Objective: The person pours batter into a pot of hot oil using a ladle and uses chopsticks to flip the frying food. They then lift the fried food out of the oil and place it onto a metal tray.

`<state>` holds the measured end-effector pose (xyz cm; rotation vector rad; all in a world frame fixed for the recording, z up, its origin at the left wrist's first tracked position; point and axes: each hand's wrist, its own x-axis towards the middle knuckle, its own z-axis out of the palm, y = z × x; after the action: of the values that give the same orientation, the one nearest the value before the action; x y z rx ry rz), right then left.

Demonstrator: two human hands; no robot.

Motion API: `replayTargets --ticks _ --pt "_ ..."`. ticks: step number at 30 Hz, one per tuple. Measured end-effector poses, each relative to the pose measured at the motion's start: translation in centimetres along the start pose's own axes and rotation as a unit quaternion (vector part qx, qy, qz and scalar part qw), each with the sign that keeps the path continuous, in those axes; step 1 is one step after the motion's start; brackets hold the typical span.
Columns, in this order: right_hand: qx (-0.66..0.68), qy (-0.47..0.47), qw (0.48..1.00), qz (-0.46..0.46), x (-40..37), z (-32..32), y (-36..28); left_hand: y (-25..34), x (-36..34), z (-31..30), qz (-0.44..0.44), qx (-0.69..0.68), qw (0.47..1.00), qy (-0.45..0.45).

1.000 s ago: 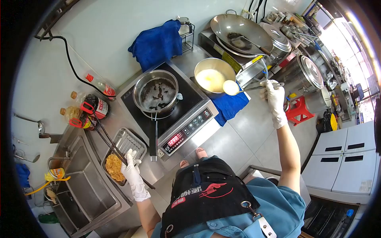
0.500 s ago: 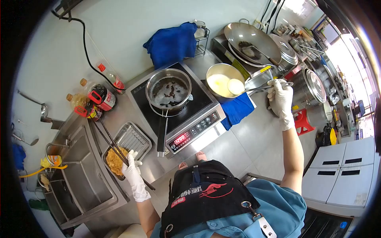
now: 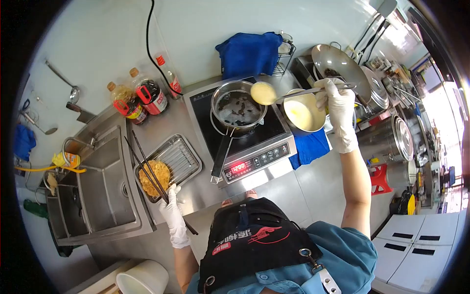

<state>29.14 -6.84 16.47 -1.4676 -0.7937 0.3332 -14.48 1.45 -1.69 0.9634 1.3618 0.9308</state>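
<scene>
My right hand (image 3: 339,110), in a white glove, is closed around the handle of a ladle (image 3: 306,92). Pale yellow liquid (image 3: 263,93) fills the ladle's bowl, which is by the right rim of a saucepan (image 3: 220,126) of bubbling dark oil. More of this liquid is in a metal pot (image 3: 319,120) just below the ladle handle. A pair of long dark chopsticks (image 3: 151,171) is gripped in my gloved left hand (image 3: 172,202). Their shafts cross above a golden fried patty (image 3: 155,177) on a wire-racked metal tray (image 3: 198,169).
The saucepan sits on an induction cooker (image 3: 259,157) with a lit red display. Left of the tray is a steel sink (image 3: 105,186); sauce bottles (image 3: 152,93) stand behind it. A wok (image 3: 338,63) and a lidded stockpot (image 3: 387,139) are at the right.
My right hand has raised the filled ladle out of the metal pot and brought it left to the saucepan. The left hand still holds the chopsticks by the patty. The camera view has shifted.
</scene>
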Motion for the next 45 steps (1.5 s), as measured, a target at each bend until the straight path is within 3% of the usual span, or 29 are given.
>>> replayTargets --ticks 10,45 --pt "0.044 -0.027 0.998 -0.023 -0.8 6.4 2.1 -0.1 -1.3 -1.6 -0.013 -0.036 0.998 0.048" --pt "0.017 -0.027 0.999 -0.029 -2.2 7.4 1.6 -1.0 -0.9 -2.5 -0.018 -0.047 0.998 0.047"
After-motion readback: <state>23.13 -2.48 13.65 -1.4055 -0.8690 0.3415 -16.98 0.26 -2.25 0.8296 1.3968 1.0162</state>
